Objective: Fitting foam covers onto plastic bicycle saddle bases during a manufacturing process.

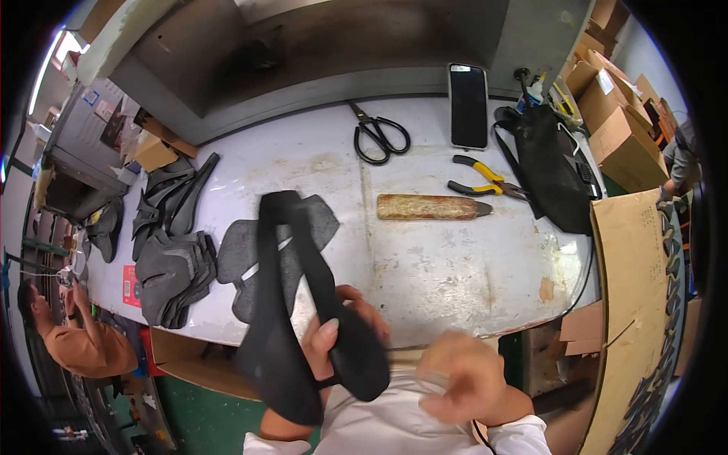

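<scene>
The left hand [334, 345] grips a black curved piece [292, 303] above the table [455, 265]; the right hand [466, 379], blurred, seems loosely curled and empty. One flat piece [235, 254] lies ready, with a stack [171, 273] apparently left.

Black cut piece [303, 334], held in the left hand [337, 341]: matt, pliable sheet, cloth or leather-like, smooth face.
Stacked black pieces [171, 269]: same matt sheet material.
Tabletop [447, 265]: pale painted surface, worn, scuffed and stained.
Scissors [379, 135]: black handles, dull metal blades.
Pliers [485, 182]: yellow-and-black plastic grips, metal jaws.
Phone [468, 105]: glossy glass face.
Bar [432, 206]: mottled, rough brown surface.
Cardboard sheet [629, 303]: matt brown.
Black bag [553, 174]: matt cloth.
</scene>
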